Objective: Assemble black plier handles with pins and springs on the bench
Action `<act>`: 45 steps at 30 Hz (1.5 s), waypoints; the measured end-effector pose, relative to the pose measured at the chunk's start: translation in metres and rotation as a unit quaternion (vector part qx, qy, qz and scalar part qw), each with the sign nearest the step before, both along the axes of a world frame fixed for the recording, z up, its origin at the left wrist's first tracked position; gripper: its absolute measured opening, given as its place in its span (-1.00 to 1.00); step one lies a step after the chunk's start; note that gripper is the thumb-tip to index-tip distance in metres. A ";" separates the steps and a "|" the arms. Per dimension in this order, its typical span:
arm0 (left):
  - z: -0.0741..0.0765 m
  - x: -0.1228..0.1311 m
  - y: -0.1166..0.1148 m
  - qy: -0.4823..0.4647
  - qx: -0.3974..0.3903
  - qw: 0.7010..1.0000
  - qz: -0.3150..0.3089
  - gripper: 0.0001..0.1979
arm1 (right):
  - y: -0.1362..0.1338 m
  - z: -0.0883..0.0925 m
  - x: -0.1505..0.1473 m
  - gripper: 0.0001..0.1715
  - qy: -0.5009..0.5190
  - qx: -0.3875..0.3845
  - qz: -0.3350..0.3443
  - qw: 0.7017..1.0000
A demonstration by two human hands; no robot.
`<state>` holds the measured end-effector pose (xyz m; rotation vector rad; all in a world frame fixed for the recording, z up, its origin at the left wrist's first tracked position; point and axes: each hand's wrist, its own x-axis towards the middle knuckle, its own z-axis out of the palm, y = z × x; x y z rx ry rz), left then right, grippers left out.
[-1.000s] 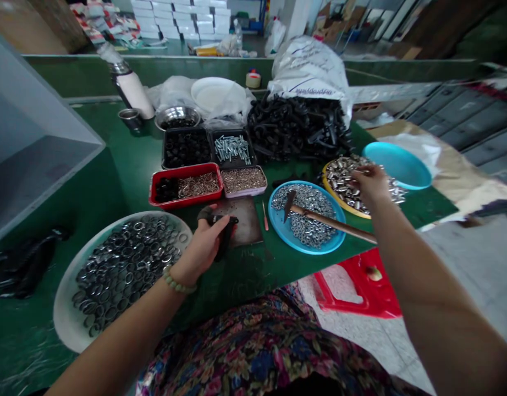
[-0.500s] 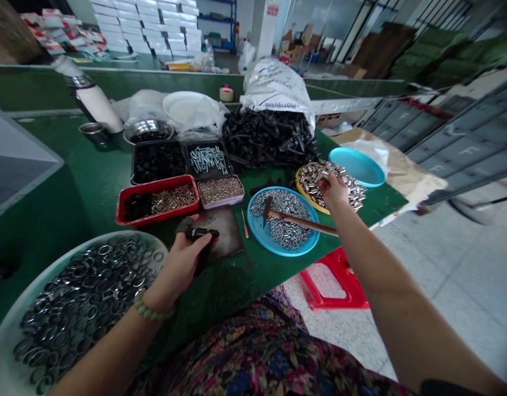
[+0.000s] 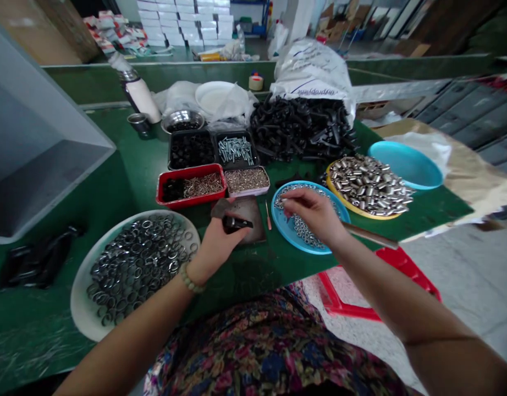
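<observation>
Part: black piece (image 3: 237,223), gripped in left hand (image 3: 218,243), over dark slab (image 3: 254,209).
Left hand: fingers clamped round black piece.
Right hand (image 3: 317,212): above blue plate (image 3: 284,231), fingertips close together; can't tell if anything's pinched.
Blue plate: small silver pieces (image 3: 306,233); wooden handle (image 3: 375,236) juts past right rim.
Screwdriver (image 3: 268,217): between slab and blue plate.
Yellow plate (image 3: 344,202): heaped silver cylinders (image 3: 369,184).

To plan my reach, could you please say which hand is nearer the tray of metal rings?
The left hand, just right of the ring tray; right hand is farther right, over the nearer blue tray.
</observation>
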<state>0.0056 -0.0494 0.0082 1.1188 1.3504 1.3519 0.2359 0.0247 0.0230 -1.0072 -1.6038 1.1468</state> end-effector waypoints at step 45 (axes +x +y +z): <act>0.011 -0.032 0.043 -0.016 -0.087 0.982 -0.167 -0.68 | 0.090 0.037 -0.065 -0.73 -0.291 0.074 0.034 0.953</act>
